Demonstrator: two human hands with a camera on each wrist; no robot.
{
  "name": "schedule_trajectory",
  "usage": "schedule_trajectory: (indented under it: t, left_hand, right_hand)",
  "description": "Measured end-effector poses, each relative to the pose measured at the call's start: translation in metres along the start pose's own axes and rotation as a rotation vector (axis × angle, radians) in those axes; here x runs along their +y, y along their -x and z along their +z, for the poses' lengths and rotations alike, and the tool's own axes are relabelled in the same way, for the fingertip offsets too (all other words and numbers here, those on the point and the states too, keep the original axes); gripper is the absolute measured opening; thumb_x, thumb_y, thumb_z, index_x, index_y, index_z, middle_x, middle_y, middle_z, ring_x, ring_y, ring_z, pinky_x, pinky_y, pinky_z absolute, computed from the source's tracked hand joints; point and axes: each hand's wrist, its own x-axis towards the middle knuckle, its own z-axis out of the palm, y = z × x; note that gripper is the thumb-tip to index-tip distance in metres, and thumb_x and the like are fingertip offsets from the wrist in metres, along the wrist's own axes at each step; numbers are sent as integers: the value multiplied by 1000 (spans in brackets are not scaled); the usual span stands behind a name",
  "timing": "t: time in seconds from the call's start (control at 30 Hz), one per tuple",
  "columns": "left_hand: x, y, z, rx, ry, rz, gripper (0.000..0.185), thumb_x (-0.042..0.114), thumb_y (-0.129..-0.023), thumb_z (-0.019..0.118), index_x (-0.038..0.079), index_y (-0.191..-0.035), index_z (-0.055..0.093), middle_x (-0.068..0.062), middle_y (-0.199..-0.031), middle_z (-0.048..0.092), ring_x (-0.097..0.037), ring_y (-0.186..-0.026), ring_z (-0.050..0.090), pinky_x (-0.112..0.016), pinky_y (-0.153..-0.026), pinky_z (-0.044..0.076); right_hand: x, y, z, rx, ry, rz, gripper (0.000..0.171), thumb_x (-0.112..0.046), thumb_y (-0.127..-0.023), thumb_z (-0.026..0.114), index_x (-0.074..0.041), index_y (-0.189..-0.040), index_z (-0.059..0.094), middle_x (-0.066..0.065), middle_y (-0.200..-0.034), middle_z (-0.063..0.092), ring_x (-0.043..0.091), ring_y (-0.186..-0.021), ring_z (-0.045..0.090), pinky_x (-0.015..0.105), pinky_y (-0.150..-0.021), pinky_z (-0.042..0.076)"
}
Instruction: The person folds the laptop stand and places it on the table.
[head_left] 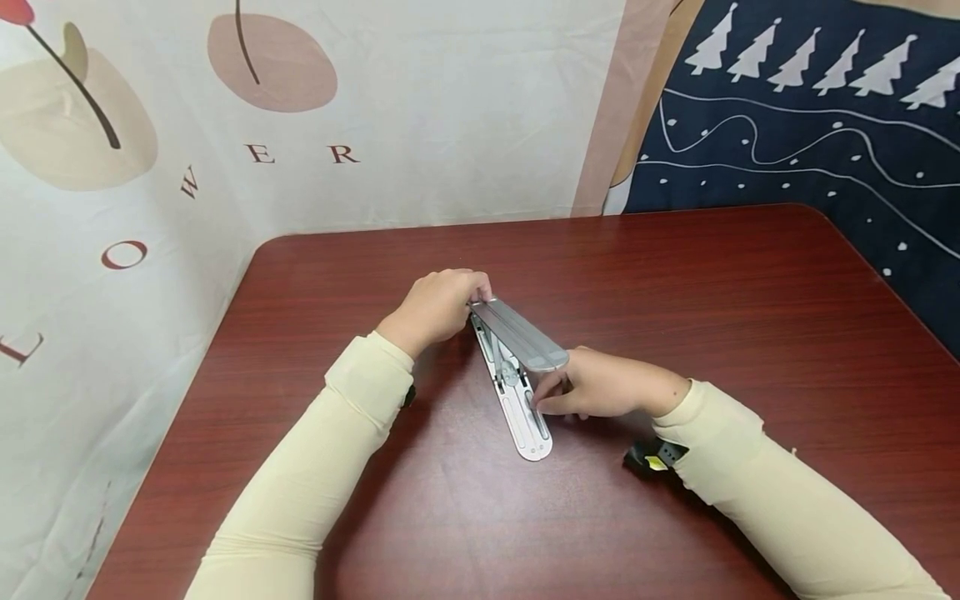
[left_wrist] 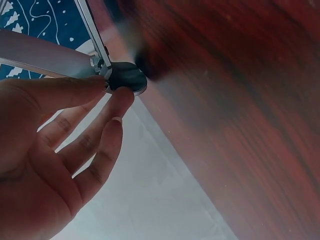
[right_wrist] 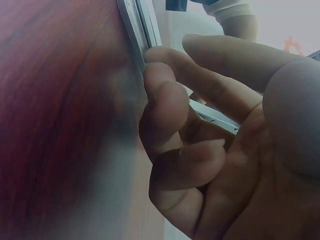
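Note:
A silver folding stand [head_left: 530, 417] stands on the table with its long upper plate raised at a slant over the base, a strut between them. My left hand [head_left: 437, 308] pinches its far, hinged end; in the left wrist view, thumb and fingertips meet at the rounded end piece [left_wrist: 127, 77]. The right hand [head_left: 603, 382] is at the base's right edge, below the raised plate [head_left: 521, 333], thumb and fingers drawn in at that edge. Seen from the right wrist, the curled fingers [right_wrist: 167, 107] have their tips right at the metal edge [right_wrist: 134, 27].
The reddish-brown wooden table [head_left: 712, 283] has rounded back corners. Behind it hangs a pale printed cloth [head_left: 450, 108], and a dark blue cloth with white trees [head_left: 787, 133] is at the right. A black wrist device [head_left: 648, 457] sits under the right sleeve cuff.

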Motion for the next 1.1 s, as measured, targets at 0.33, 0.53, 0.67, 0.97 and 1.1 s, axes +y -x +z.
schedule_trajectory:
  t: [0.33, 0.53, 0.67, 0.97, 1.1]
  left_hand:
    - [5, -4, 2, -18, 41, 13, 32, -8, -86, 56, 16, -104, 69, -1, -99, 69, -20, -97, 64, -39, -87, 52]
    - [6, -5, 3, -13, 67, 49, 33, -11, -86, 53, 13, -103, 69, -3, -99, 67, -20, -96, 63, -35, -89, 50]
    - [6, -5, 5, -16, 91, 65, 32, -12, -86, 54, 11, -102, 68, -4, -99, 66, -20, -96, 62, -34, -89, 50]
    - [8, -8, 6, -36, 109, 76, 31, -11, -87, 54, 11, -104, 68, -5, -101, 65, -21, -98, 61, -34, -92, 49]
    - [9, -8, 7, -42, 122, 80, 31, -11, -88, 53, 11, -105, 68, -5, -101, 64, -21, -99, 60, -34, -91, 49]
  right_hand:
    - [-2, 1, 3, -16, -1, -85, 13, -9, -92, 67, -6, -99, 77, -4, -71, 64, 2, -50, 54, 24, -49, 50]
    - [-5, 2, 5, -51, 15, -46, 14, -9, -93, 66, -10, -101, 77, 2, -65, 64, 0, -50, 52, 21, -50, 48]
    - [-5, 1, 6, -55, 31, -38, 15, -9, -92, 66, -11, -101, 78, 0, -65, 66, -1, -51, 52, 20, -50, 47]
    - [-6, 1, 8, -74, 55, -80, 15, -9, -92, 66, -10, -101, 78, -1, -68, 68, -4, -54, 52, 19, -51, 46]
    - [-6, 1, 8, -82, 74, -92, 15, -9, -92, 66, -10, -102, 77, -1, -69, 68, -5, -56, 53, 18, -52, 45]
